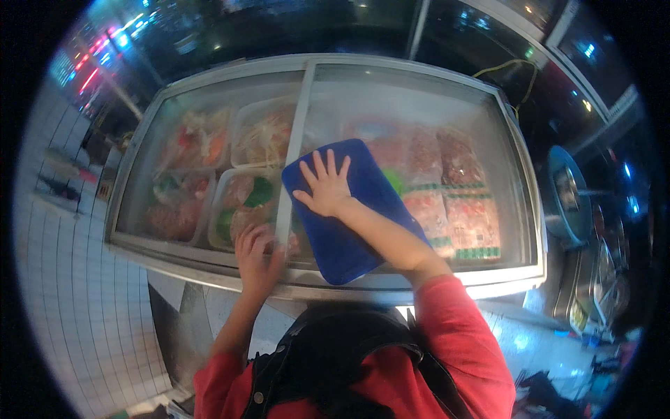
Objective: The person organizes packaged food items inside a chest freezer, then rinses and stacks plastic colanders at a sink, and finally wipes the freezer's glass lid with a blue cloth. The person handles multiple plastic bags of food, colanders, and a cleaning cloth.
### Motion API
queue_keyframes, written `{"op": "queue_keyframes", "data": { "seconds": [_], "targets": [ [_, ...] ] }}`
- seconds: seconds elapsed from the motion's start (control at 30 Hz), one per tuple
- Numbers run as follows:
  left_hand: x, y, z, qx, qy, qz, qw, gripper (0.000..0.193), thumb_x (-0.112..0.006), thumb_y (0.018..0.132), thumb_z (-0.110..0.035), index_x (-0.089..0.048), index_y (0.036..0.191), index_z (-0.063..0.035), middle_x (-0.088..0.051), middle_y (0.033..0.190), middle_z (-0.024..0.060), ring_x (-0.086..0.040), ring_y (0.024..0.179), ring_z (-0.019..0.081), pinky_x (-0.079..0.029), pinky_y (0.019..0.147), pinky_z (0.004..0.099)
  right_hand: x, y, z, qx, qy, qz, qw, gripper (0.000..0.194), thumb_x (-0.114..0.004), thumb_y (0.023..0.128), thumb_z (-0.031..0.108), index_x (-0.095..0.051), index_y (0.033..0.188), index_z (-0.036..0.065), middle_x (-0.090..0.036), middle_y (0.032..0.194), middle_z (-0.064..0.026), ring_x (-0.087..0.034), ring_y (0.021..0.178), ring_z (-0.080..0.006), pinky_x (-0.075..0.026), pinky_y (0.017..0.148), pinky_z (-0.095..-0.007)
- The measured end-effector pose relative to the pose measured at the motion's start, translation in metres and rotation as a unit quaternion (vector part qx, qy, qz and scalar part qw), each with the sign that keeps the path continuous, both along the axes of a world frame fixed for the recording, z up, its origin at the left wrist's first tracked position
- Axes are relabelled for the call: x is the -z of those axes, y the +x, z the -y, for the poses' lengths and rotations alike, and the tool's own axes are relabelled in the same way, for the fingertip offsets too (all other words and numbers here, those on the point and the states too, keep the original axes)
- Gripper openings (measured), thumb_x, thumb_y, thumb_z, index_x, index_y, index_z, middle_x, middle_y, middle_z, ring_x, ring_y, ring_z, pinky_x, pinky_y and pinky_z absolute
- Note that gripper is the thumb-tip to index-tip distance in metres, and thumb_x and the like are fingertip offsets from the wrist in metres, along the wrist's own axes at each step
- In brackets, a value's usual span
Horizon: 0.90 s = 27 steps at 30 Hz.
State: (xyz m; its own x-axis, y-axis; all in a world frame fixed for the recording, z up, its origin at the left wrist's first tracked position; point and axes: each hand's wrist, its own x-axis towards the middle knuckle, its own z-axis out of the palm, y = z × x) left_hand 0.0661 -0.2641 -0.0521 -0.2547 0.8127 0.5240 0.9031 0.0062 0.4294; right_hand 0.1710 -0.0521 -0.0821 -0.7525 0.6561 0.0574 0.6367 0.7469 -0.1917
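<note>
A chest freezer with sliding glass lids stands before me. My right hand lies flat, fingers spread, on a dark blue cloth or mat, which rests on the glass across the middle frame bar. Near that bar, at the front of the left pane, is my left hand, its fingers bent and somewhat blurred; whether it touches the glass cannot be told. Under the glass lie plastic tubs with bagged food at the left and packs of what looks like frozen meat at the right.
Right of the freezer are a blue basin and metal trays. A yellow cable loops behind its back right corner. A white tiled wall runs along the left. Window panes with bright lights rise behind.
</note>
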Motion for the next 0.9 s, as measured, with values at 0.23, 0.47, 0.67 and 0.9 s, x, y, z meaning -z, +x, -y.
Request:
{"op": "queue_keyframes", "data": {
  "seconds": [0.23, 0.47, 0.67, 0.9],
  "targets": [
    [0.017, -0.014, 0.018, 0.061, -0.023, 0.021, 0.998, 0.039, -0.064, 0.076, -0.021, -0.054, 0.110, -0.0054, -0.049, 0.119, 0.0168, -0.040, 0.120, 0.0395, -0.023, 0.105, 0.0556, 0.000, 0.028, -0.073, 0.045, 0.051, -0.006, 0.998, 0.068, -0.037, 0.087, 0.061, -0.032, 0.143, 0.021, -0.023, 0.150, -0.0112, -0.015, 0.140, -0.0318, -0.005, 0.109, -0.0603],
    [0.030, -0.024, 0.026, 0.039, -0.040, 0.063, 0.996, 0.035, -0.057, 0.082, -0.026, -0.054, 0.108, -0.0036, -0.051, 0.117, 0.0170, -0.041, 0.119, 0.0371, -0.019, 0.107, 0.0540, 0.000, 0.144, -0.071, 0.264, 0.103, 0.025, 0.959, 0.063, -0.040, 0.090, 0.052, -0.035, 0.141, 0.015, -0.028, 0.148, -0.0110, -0.021, 0.138, -0.0291, -0.007, 0.109, -0.0574],
    [0.034, -0.025, 0.028, 0.034, -0.016, 0.104, 0.994, 0.032, -0.057, 0.082, -0.026, -0.054, 0.106, -0.0044, -0.055, 0.112, 0.0149, -0.046, 0.115, 0.0347, -0.020, 0.107, 0.0518, 0.015, 0.193, 0.004, 0.363, 0.109, 0.002, 0.926, 0.072, -0.047, 0.087, 0.053, -0.028, 0.144, 0.014, -0.028, 0.146, -0.0218, -0.020, 0.137, -0.0394, -0.008, 0.107, -0.0604],
    [0.028, -0.025, 0.026, 0.045, -0.022, 0.118, 0.992, 0.027, -0.057, 0.082, -0.022, -0.056, 0.102, -0.0047, -0.057, 0.108, 0.0140, -0.049, 0.110, 0.0340, -0.023, 0.105, 0.0504, 0.019, 0.075, -0.045, 0.255, 0.072, -0.079, 0.961, 0.089, -0.051, 0.077, 0.064, -0.029, 0.142, 0.007, -0.025, 0.144, -0.0274, -0.016, 0.136, -0.0448, -0.004, 0.104, -0.0640]
  ]
}}
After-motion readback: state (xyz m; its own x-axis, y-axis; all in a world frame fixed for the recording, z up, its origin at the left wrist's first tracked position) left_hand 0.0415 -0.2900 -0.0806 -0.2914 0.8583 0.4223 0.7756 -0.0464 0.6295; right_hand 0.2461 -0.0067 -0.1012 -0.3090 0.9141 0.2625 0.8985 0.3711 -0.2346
